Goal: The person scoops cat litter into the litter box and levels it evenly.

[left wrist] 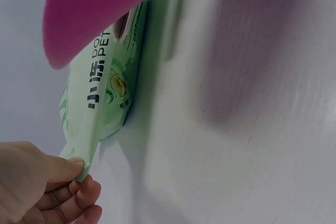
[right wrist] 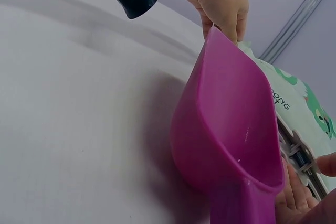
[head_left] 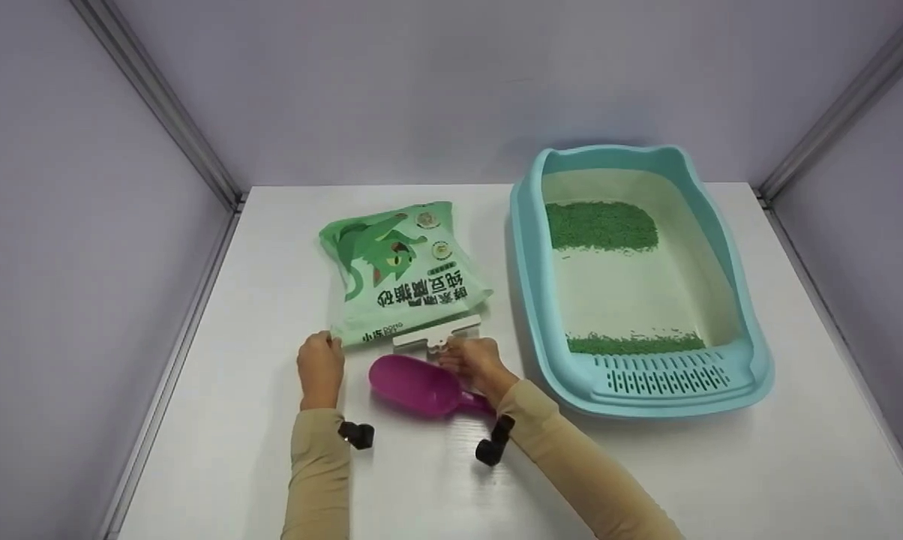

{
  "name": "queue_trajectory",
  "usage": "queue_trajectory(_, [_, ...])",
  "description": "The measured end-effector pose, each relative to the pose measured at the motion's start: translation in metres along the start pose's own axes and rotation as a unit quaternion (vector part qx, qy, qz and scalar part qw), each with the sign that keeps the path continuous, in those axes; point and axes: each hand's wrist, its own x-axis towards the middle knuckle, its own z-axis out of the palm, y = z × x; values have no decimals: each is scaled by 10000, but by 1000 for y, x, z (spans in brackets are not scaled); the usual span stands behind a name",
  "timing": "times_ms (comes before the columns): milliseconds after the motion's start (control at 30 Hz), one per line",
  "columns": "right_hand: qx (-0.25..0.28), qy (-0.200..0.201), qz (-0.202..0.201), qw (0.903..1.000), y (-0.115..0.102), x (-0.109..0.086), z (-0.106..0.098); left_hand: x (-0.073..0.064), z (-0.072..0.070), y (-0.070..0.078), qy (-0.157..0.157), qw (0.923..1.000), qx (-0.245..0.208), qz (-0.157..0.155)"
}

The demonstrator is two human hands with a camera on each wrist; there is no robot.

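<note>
White table (head_left: 271, 277) supports all items, which we list left to right. We see the left hand (head_left: 321, 370) pinching the near-left corner of the bag (head_left: 410, 277), ahead of both hands; we read 纯豆腐猫砂, inverted, and "PET". Along its near edge, roughly parallel, lies the clip (head_left: 436, 332), grasped by the nearer right hand (head_left: 481, 362). Farther right stands the blue litter box (head_left: 528, 277).

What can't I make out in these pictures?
Head: handle end of the pink scoop, hidden by the right sleeve.
Head: detail in round badges on the green bag, too small.
Left wrist: the scoop's handle, cut off by the top edge.
Right wrist: part of the right hand, hidden behind the scoop.
</note>
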Motion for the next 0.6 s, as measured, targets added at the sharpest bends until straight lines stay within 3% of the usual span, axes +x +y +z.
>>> queue_trajectory(367, [-195,98,206,9995,3,-1,-13,1,1,-1,-36,10000,50,18])
queue_trajectory(600, [37,62,248,9997,4,-5,-19,0,1,0,-9,10000,11,24])
